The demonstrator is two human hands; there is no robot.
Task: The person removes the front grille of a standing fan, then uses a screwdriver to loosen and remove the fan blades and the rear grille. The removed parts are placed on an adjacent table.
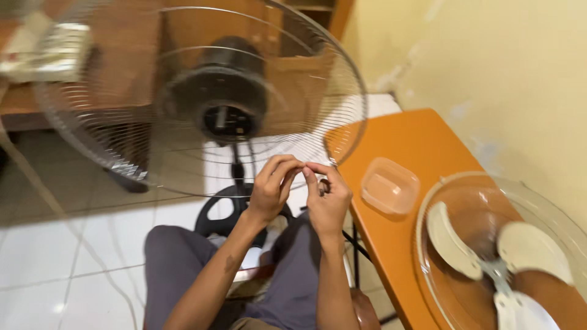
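Here my left hand [272, 186] and right hand [327, 198] meet at centre frame, fingers pinched together on a small dark part [323, 186]; too blurred to tell what it is. Just above them, the rear fan guard [92, 131] with the black motor [223, 98] fills the upper left. Right of my hands, an orange tabletop [416, 140] carries a clear plastic container [390, 186] and, lower right, the front guard [428, 211] with a white fan blade [449, 241].
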